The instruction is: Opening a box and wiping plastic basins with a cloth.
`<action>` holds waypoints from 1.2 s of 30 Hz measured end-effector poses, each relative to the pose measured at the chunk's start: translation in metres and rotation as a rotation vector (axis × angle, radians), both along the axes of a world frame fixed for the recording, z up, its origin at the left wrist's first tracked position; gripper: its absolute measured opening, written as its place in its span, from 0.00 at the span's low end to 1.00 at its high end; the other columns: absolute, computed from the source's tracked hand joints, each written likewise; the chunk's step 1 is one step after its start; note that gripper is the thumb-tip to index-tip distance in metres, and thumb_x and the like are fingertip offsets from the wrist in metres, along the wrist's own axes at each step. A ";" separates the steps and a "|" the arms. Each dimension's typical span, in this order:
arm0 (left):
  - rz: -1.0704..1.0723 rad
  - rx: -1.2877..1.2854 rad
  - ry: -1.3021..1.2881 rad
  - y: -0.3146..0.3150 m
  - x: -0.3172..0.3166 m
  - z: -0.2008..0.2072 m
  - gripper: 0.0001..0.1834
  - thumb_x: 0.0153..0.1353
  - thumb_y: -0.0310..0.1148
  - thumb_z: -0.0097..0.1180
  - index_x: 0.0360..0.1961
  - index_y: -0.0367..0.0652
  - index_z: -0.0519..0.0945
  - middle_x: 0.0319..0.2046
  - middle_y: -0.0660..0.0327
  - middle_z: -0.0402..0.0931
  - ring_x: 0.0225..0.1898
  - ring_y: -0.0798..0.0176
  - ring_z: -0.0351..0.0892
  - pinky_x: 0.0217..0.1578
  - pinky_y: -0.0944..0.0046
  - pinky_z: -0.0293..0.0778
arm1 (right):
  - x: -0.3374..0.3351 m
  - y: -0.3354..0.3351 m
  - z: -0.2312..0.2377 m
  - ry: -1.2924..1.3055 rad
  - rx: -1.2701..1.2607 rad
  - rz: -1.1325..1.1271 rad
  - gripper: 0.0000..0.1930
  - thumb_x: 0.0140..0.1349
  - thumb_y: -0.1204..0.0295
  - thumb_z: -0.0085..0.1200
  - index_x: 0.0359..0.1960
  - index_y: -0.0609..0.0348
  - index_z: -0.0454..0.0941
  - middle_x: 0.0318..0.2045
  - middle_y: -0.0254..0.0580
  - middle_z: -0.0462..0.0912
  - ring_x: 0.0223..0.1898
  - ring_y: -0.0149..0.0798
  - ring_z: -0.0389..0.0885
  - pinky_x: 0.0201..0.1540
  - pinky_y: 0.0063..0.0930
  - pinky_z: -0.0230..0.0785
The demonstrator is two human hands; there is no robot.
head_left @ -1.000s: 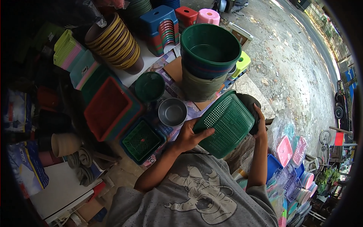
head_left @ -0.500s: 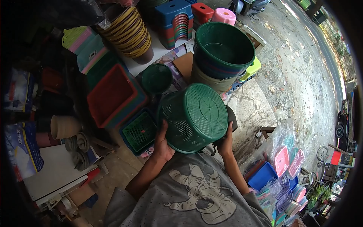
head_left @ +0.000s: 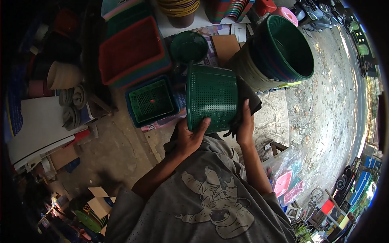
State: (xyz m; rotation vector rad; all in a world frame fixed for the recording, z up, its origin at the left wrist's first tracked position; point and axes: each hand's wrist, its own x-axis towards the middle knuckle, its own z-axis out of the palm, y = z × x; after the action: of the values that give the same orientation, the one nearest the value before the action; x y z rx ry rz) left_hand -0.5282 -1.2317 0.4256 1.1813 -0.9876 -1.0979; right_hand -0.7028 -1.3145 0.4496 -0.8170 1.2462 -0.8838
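A green perforated plastic basket (head_left: 212, 95) is held on its side in front of my chest, its rim toward the left and its base toward the right. My left hand (head_left: 191, 135) grips it near the rim, thumb lying on the perforated wall. At the base end, my right hand (head_left: 245, 125) holds a dark cloth (head_left: 248, 95) against the basket, fingers partly hidden behind the cloth. Just beyond the basket is a round green tub (head_left: 189, 46). To its left sits a rectangular green basket (head_left: 153, 102) nested in blue ones.
Stacked rectangular trays, red on top (head_left: 131, 50), stand at the far left. A tall stack of large tubs, green on top (head_left: 293, 48), leans at the far right. Brown pots with yellow rims (head_left: 180, 10) stand at the back. Bagged pink plasticware (head_left: 283, 182) lies at lower right.
The basket has turned from showing its base to lying sideways with its wall facing me. My left hand has shifted to the rim end. The whole view has swung too.
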 end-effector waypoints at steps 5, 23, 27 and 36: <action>-0.006 -0.067 -0.062 0.013 0.005 0.014 0.11 0.66 0.28 0.65 0.48 0.37 0.82 0.37 0.60 0.85 0.35 0.70 0.83 0.38 0.65 0.79 | -0.020 -0.044 -0.027 0.078 0.261 0.119 0.31 0.73 0.42 0.45 0.49 0.64 0.81 0.29 0.36 0.84 0.22 0.28 0.80 0.21 0.21 0.69; -0.409 -0.150 -1.332 -0.139 0.079 -0.060 0.24 0.58 0.27 0.58 0.55 0.62 0.85 0.37 0.64 0.83 0.38 0.63 0.87 0.32 0.62 0.83 | 0.025 -0.147 -0.068 0.444 -0.068 0.195 0.27 0.64 0.56 0.64 0.55 0.67 0.79 0.47 0.44 0.84 0.46 0.34 0.81 0.51 0.29 0.73; -0.413 -0.195 -1.472 -0.192 0.098 -0.101 0.22 0.58 0.28 0.57 0.52 0.61 0.87 0.36 0.63 0.83 0.39 0.61 0.87 0.35 0.60 0.83 | 0.044 -0.188 -0.118 0.361 -0.083 0.125 0.21 0.62 0.64 0.65 0.50 0.68 0.81 0.43 0.43 0.85 0.41 0.34 0.83 0.47 0.28 0.75; -0.450 -0.043 -1.393 -0.274 0.138 -0.233 0.12 0.63 0.31 0.52 0.42 0.53 0.87 0.35 0.56 0.87 0.40 0.54 0.88 0.37 0.53 0.80 | 0.083 -0.281 -0.268 0.575 -0.131 0.036 0.23 0.59 0.62 0.66 0.49 0.71 0.82 0.40 0.45 0.87 0.40 0.35 0.85 0.45 0.30 0.77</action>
State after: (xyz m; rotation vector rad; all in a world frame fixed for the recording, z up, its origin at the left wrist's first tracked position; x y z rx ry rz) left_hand -0.3903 -1.5057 0.1929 1.7284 -2.3948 -0.4191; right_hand -0.6194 -1.5957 0.1819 -1.2508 1.6739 -0.7277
